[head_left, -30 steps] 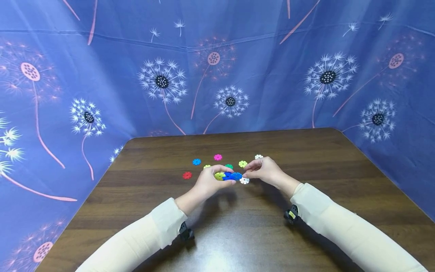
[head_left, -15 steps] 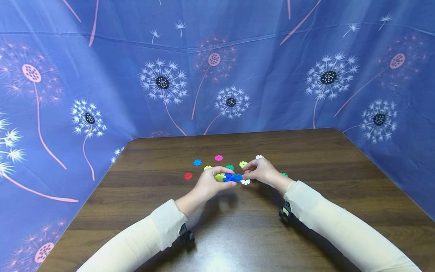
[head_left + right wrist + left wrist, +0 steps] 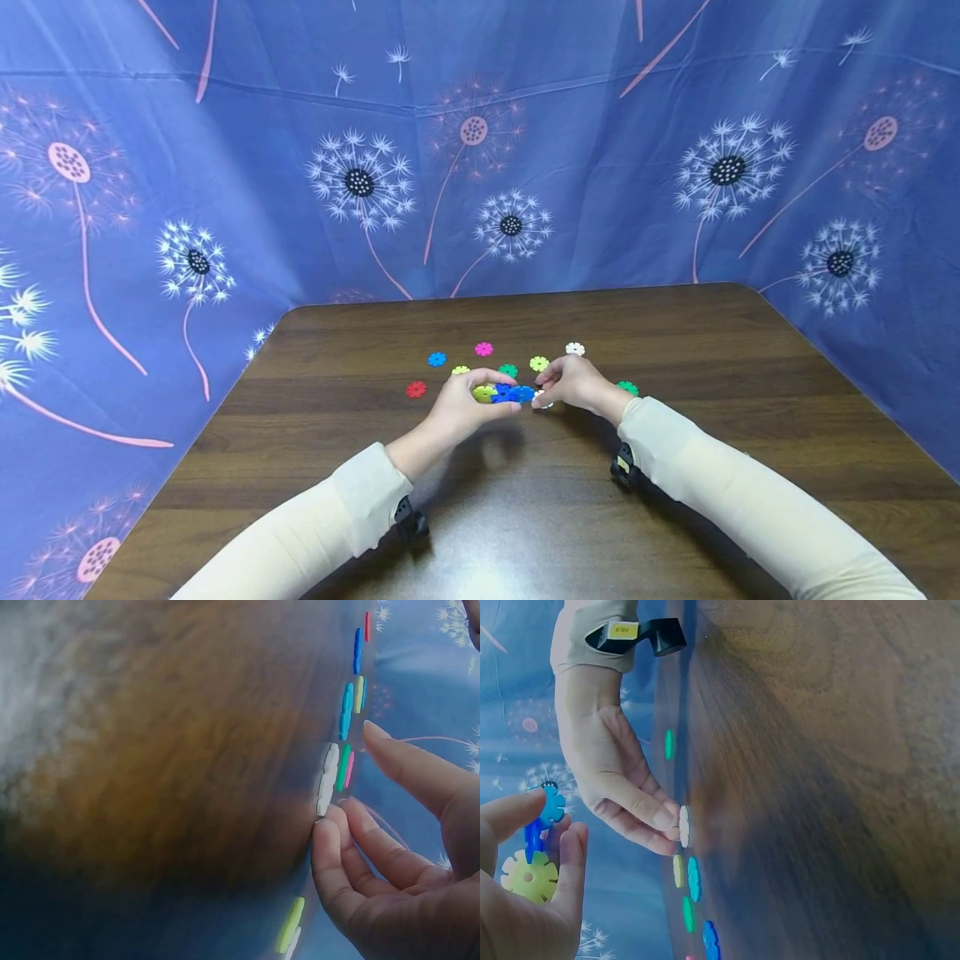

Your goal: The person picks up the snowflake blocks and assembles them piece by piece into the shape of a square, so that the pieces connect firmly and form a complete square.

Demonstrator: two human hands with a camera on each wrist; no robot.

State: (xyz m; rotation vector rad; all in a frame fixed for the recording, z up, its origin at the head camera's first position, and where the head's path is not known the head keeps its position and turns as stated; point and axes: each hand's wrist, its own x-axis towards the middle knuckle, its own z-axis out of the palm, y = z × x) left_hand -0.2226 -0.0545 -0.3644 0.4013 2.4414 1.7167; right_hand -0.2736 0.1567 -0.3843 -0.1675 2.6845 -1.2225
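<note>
My left hand (image 3: pixel 453 407) holds up a short joined row of plastic snowflake discs between thumb and fingers: a yellow disc (image 3: pixel 529 877), a dark blue disc (image 3: pixel 533 838) and a light blue disc (image 3: pixel 553 806). Just right of that row, my right hand (image 3: pixel 579 386) is low over the table at a white snowflake disc (image 3: pixel 328 780). Its fingertips (image 3: pixel 324 829) are at the disc's near edge, while the thumb (image 3: pixel 405 757) stands apart from them. In the head view these fingers partly hide the white disc.
Loose snowflake discs lie around the hands on the brown wooden table (image 3: pixel 315 500): red (image 3: pixel 416 389), blue (image 3: pixel 437 359), pink (image 3: pixel 483 349), green (image 3: pixel 508 370), yellow (image 3: pixel 539 363), white (image 3: pixel 575 348) and another green (image 3: pixel 628 388). A blue dandelion-print cloth (image 3: pixel 600 167) hangs behind.
My right hand has drawn away from the light blue end of the row and come down to the white disc. The left hand stays nearly in place with the joined discs.
</note>
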